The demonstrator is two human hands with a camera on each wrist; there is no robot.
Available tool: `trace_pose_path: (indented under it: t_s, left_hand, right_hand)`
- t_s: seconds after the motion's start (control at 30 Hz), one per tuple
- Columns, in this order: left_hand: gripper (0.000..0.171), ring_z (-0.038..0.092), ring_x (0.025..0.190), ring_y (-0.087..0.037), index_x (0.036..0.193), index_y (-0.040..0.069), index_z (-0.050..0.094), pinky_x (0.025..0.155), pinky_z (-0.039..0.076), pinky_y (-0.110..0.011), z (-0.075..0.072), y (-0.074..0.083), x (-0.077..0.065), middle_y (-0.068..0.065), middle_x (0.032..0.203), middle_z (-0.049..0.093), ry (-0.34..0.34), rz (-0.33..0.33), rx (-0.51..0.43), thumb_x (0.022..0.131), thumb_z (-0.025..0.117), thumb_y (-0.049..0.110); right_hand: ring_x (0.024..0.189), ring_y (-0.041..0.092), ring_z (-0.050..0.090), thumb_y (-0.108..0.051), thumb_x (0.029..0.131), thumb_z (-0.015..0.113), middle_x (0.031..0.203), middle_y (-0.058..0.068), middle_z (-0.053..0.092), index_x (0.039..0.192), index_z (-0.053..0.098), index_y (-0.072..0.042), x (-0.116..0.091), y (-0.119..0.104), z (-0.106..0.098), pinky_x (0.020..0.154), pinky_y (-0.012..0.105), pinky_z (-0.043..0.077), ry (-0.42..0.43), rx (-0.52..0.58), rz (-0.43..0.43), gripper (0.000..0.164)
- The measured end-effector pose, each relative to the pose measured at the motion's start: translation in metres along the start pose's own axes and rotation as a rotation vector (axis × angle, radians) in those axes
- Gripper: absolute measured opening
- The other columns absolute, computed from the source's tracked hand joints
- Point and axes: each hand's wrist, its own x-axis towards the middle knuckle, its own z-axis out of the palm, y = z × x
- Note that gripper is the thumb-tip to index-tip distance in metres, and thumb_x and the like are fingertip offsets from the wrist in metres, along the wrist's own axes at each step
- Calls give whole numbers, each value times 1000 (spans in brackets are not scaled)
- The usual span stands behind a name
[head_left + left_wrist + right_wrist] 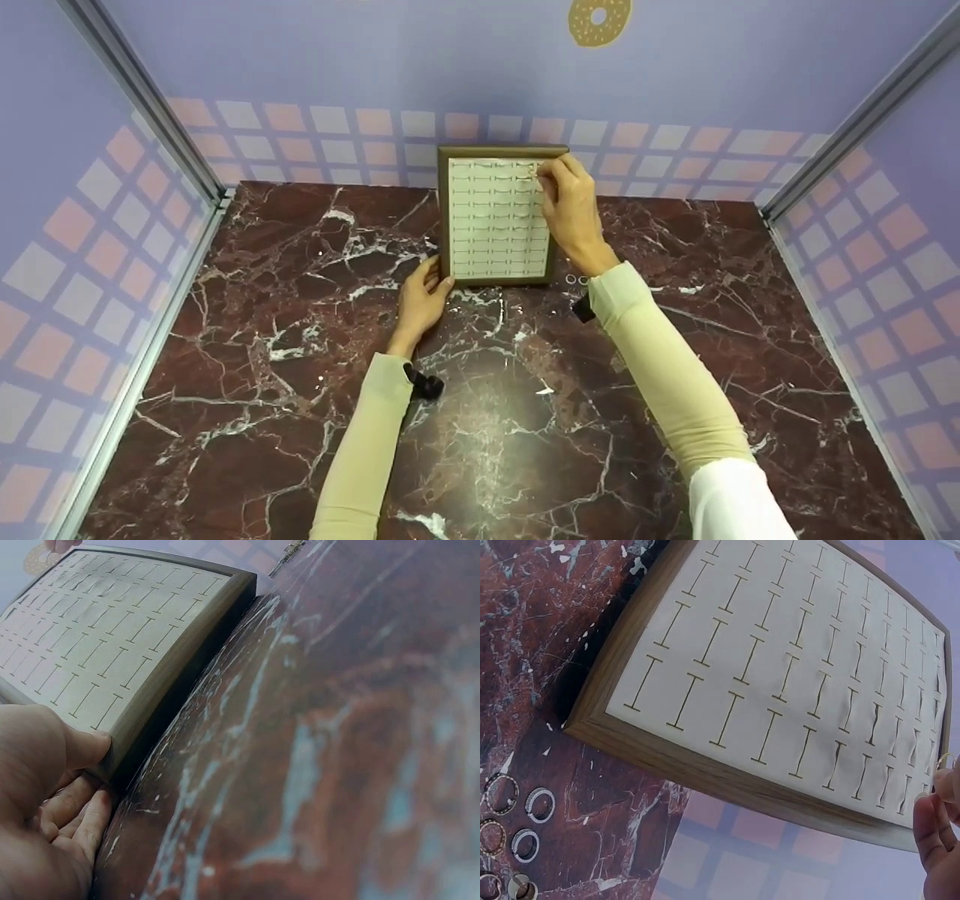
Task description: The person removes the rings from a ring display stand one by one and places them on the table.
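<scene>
A ring display tray [499, 225] with a brown wooden frame and a pale slotted pad stands at the back of the marble table. My left hand [422, 301] grips its lower left corner; in the left wrist view the thumb [88, 748] lies on the frame and the other fingers sit at its side. At the upper right of the pad, my right hand [571, 202] pinches a small gold-coloured ring [945, 760], which the fingertips partly hide. Some slots near that hand bulge open, while those lower down lie flat.
Several loose rings, among them a silver one with small stones [540, 805] and a gold-toned one [492, 838], lie on the table [300, 420] right of the tray. A lilac wall [322, 60] with pink and white squares rises close behind it.
</scene>
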Motion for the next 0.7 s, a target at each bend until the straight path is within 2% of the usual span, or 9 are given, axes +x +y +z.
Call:
trace_pose_path:
  t_s: [0.4, 0.7]
  left_hand:
    - [54, 59, 140, -39, 153, -4, 52, 122, 50, -38, 1, -1, 0, -28, 149, 60, 8, -6, -2, 103, 69, 3]
    - [54, 59, 140, -39, 153, -4, 52, 122, 50, -38, 1, 0, 0, -28, 148, 60, 9, -8, -24, 102, 69, 1]
  right_hand:
    - [90, 33, 68, 6, 102, 62, 99, 20, 68, 101, 73, 8, -10, 3, -7, 82, 33, 64, 3, -7, -18, 11]
    - [86, 29, 66, 5, 102, 64, 97, 18, 67, 99, 73, 6, -15, 3, -13, 73, 34, 59, 27, -12, -40, 9]
